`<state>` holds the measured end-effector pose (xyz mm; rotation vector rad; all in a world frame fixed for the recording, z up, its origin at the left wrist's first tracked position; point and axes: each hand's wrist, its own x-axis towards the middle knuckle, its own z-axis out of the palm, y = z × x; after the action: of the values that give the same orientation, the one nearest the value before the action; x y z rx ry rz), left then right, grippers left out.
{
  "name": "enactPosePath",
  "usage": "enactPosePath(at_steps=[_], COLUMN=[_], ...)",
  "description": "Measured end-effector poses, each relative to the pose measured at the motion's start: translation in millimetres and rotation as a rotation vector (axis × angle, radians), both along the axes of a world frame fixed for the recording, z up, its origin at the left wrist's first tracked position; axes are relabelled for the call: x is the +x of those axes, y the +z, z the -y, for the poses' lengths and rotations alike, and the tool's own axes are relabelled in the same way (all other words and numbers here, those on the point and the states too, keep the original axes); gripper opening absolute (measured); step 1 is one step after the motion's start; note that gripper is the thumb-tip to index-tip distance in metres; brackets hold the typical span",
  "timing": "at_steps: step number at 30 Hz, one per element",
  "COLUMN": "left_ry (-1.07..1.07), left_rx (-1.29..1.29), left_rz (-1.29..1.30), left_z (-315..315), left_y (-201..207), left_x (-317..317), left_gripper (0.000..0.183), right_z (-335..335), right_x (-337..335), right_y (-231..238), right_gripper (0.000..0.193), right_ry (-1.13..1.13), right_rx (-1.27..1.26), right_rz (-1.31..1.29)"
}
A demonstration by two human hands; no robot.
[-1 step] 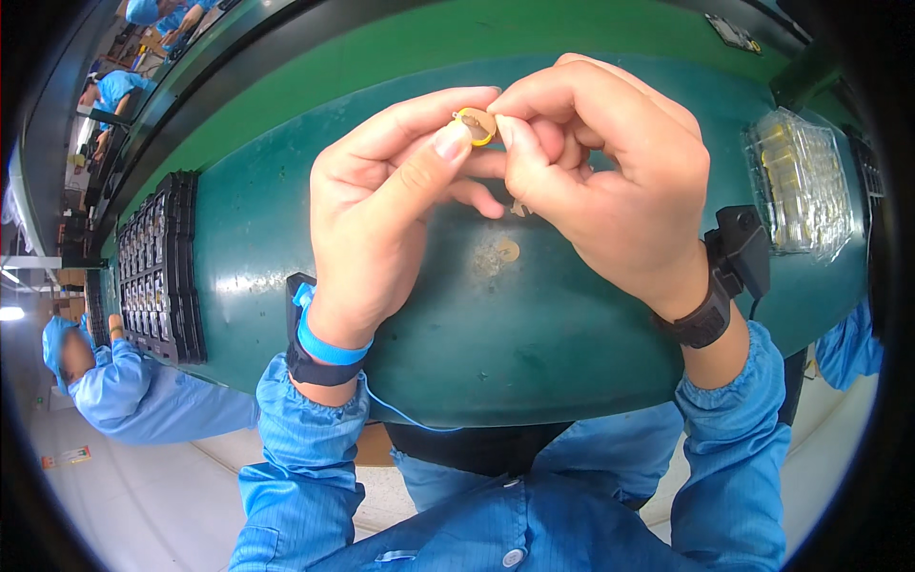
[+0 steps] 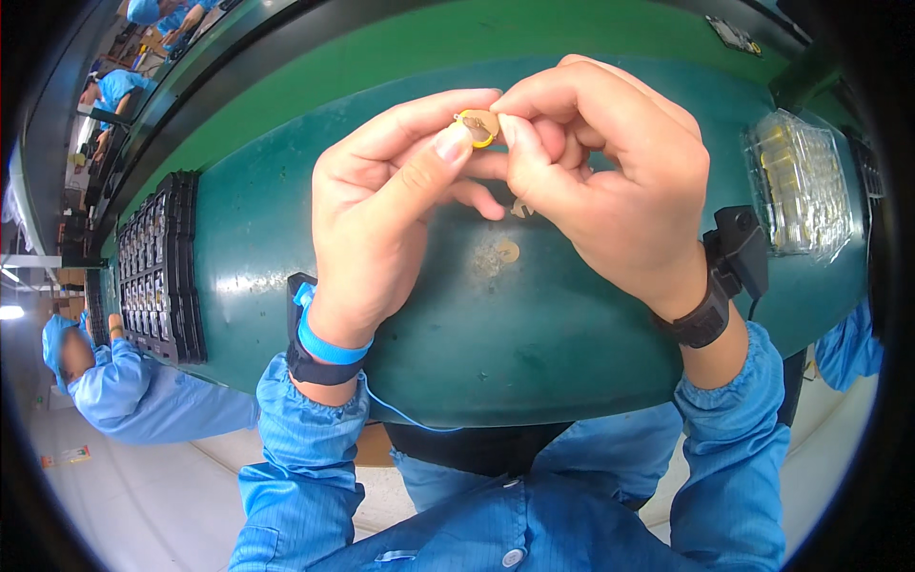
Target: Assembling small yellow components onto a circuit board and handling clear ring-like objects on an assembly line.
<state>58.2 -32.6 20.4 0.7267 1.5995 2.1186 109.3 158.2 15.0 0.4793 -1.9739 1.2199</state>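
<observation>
A small round coin cell (image 2: 479, 129) with a yellow rim, a tan and grey face and a small metal tab is held up above the table. My left hand (image 2: 386, 191) pinches its left side between thumb and forefinger, the other fingers curled loosely behind. At its right edge my right hand (image 2: 610, 162) closes thumb and forefinger; the exact bit between those tips is hidden. On the mat below lie a tan disc (image 2: 509, 251) and a small pale scrap (image 2: 520, 208), the latter partly covered by my right hand.
Stacked black trays (image 2: 160, 272) with many small parts stand at the left. Clear plastic packs (image 2: 799, 181) with yellow-edged pieces lie at the right. A flat device (image 2: 732, 34) rests at the far right. A co-worker (image 2: 143, 386) in blue sits at left. My left wrist wears a blue corded band (image 2: 329, 348).
</observation>
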Motion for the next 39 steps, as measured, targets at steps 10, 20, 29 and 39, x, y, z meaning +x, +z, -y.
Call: enactPosePath(at_steps=[10, 20, 29, 39], left_ry=[-0.022, -0.051, -0.131, -0.175], left_rx=[0.008, 0.023, -0.031, 0.123], left_rz=[-0.022, -0.018, 0.084, 0.209], left_z=[2, 3, 4, 14], left_y=[-3, -9, -6, -1], left_x=[-1, -5, -8, -14], left_gripper=[0.034, 0.026, 0.025, 0.032], right_z=[5, 3, -2, -6], right_x=[2, 2, 3, 3], right_y=[0, -5, 1, 5], right_gripper=[0.011, 0.016, 0.017, 0.008], right_ry=[-0.062, -0.038, -0.051, -0.099], right_rx=[-0.009, 0.108, 0.108, 0.046], right_rz=[0.012, -0.031, -0.042, 0.251])
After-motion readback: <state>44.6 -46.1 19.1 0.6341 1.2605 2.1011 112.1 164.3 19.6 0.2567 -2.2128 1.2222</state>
